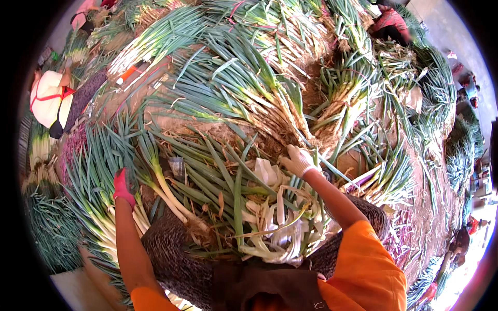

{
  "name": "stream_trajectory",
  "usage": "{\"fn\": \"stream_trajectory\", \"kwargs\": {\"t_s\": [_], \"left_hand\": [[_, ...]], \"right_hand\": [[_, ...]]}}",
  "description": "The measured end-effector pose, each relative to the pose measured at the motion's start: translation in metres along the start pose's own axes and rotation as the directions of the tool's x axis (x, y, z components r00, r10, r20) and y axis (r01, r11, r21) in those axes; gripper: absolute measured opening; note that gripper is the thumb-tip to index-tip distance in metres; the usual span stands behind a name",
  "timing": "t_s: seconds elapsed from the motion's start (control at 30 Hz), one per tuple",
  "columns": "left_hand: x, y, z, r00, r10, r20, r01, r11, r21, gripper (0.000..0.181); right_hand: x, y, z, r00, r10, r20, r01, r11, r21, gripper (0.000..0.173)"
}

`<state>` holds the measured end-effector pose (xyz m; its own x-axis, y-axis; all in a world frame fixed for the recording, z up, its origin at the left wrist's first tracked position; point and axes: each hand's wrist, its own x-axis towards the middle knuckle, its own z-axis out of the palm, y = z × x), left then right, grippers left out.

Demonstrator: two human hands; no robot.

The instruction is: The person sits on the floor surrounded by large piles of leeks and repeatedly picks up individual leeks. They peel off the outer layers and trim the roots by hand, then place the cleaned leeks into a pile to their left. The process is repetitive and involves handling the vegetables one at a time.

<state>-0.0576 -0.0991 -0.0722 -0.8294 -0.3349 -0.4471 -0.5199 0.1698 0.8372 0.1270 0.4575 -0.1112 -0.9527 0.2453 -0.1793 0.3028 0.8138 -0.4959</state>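
Note:
My left hand (123,184), in a pink and dark glove, rests on the leaves of a pile of cleaned green onions (102,202) at the left; whether its fingers grip any is unclear. My right hand (297,161), in a whitish knit glove, reaches to the root end of a large heap of untrimmed green onions (268,105) with brown outer skins. Its fingertips are partly lost among the roots. Two or more white-stemmed onions (171,194) lie beside my left knee. Between my legs are loose leaves and peeled pale skins (272,233).
Tied onion bundles (346,93) lie ahead and to the right. An orange-and-white object (126,75) lies near a white-stemmed bundle (155,39). Co-workers sit at the left (52,97) and upper right (391,23). Pink twine (76,151) lies left of the cleaned pile.

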Motion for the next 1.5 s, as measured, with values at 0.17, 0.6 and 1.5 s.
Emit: {"fn": "stream_trajectory", "kwargs": {"t_s": [0.17,0.6,1.5], "left_hand": [[-0.069,0.044,0.056,0.912,0.046,0.408,-0.088,0.993,0.084,0.037],[-0.118,0.046,0.088,0.709,0.088,0.7,-0.296,0.938,0.182,0.042],[-0.183,0.063,0.124,0.465,0.55,0.694,0.434,0.541,-0.72,0.038]], "right_hand": [[0.11,0.055,0.091,0.972,0.228,-0.059,-0.231,0.971,-0.06,0.057],[0.145,0.043,0.109,0.972,0.177,0.156,-0.145,0.969,-0.199,0.035],[-0.118,-0.268,-0.001,0.978,-0.202,0.049,0.099,0.66,0.745,0.104]]}}
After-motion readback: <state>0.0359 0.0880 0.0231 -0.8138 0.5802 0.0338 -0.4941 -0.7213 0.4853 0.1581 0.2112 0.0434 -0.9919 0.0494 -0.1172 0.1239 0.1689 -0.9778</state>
